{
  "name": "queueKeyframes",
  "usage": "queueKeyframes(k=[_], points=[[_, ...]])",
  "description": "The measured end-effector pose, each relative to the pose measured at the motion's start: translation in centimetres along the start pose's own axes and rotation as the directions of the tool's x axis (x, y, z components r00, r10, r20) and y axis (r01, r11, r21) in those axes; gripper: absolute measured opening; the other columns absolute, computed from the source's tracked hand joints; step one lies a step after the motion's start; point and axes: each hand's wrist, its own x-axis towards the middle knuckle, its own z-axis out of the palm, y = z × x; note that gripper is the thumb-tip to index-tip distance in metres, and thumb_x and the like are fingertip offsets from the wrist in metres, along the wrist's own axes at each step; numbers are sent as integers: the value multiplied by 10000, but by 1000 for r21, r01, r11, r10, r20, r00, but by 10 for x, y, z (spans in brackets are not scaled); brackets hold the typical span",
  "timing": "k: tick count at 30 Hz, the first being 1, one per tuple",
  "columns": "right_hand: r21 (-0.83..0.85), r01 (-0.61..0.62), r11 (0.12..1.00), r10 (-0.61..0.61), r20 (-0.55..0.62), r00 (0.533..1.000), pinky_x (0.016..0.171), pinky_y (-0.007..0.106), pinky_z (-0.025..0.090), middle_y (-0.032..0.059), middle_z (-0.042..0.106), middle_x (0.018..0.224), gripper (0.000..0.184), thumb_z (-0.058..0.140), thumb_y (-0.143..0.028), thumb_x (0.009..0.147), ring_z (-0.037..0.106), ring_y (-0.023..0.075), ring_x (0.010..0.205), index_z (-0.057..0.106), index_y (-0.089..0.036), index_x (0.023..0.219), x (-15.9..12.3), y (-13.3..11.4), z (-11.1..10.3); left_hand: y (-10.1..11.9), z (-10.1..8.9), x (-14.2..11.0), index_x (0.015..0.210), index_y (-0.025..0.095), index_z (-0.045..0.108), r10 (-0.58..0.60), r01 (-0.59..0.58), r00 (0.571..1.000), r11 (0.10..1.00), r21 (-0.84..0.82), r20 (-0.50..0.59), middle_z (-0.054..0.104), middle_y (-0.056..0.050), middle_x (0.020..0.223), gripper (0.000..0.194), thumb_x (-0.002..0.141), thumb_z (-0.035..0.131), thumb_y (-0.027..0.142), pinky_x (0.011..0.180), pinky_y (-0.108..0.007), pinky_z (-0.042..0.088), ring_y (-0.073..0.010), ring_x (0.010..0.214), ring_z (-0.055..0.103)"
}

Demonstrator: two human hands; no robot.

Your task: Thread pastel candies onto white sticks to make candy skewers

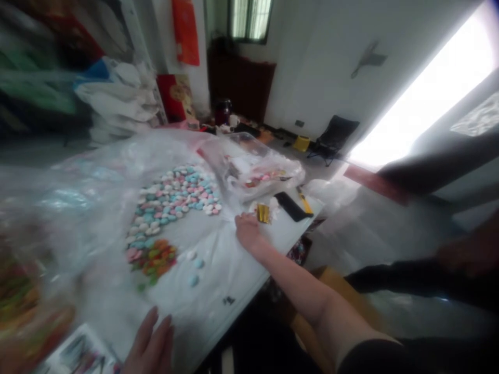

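2 hands work at a candy-strewn white table

The right hand rests curled on the clear plastic sheet near the table's far edge, just beside a gold foil packet; whether it grips anything, I cannot tell. The left hand sits open and empty at the near edge. Pastel candies lie in a curved band mid-table, running into orange and green candies. A clear bag lies at the far edge.
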Motion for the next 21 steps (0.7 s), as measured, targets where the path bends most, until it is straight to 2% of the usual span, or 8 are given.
queueKeyframes(k=[4,9,12,15,17,18,19,21], points=[[0,-43,999,43,4,999,748,331,484,179,605,1117,276,405,-53,926,603,251,998,602,-127,1104,-2,9,7,12,0,-3,1062,220,698,49,-44,998,989,141,-27,614,-128,1308,229,918,534,287,737,-336,610,-241,952,703],[9,-69,998,69,-15,997,740,343,480,194,615,1098,280,378,-70,937,601,267,990,612,-127,1079,-8,23,9,16,1,-1,1050,211,706,23,-23,1000,995,92,8,610,-135,1314,232,922,524,280,825,-338,594,-239,1015,687],[240,-126,963,134,-17,991,765,361,467,203,624,1085,271,381,-47,912,611,266,957,615,-115,1033,-16,32,2,22,0,3,1047,220,713,-11,11,1000,1000,16,-5,613,-122,1317,234,901,544,288,869,-347,576,-246,1047,674],[561,-183,807,169,78,983,697,297,460,133,659,959,212,407,-93,900,625,207,833,613,-144,893,-33,30,-6,40,-5,15,1022,225,730,-140,140,990,985,-96,0,663,-105,1222,250,878,571,352,881,-358,556,-251,1015,674],[704,-189,684,86,180,980,572,231,426,56,651,787,167,439,-197,903,583,140,642,586,-168,830,-52,16,-7,58,-9,31,986,224,739,-307,322,946,918,-232,103,711,-85,1057,282,843,604,426,824,-361,555,-244,910,684],[782,-212,585,10,255,967,500,208,384,19,625,699,151,461,-252,891,523,111,536,569,-177,818,-64,6,-7,68,-10,40,971,216,737,-395,441,897,838,-323,198,719,-73,948,310,817,627,461,770,-356,553,-231,822,680],[868,-279,411,-99,347,933,441,196,328,-10,594,631,134,492,-293,866,447,90,452,555,-182,822,-77,-7,-5,78,-11,49,965,198,732,-483,570,822,712,-411,302,705,-58,816,352,788,651,492,689,-340,542,-210,710,657],[876,-478,54,-353,465,812,382,188,234,-47,547,543,154,567,-334,790,327,63,367,534,-187,821,-103,-34,-1,94,-9,69,1032,161,699,-550,725,677,385,-572,488,633,-16,639,453,746,686,513,554,-293,478,-162,557,570]])
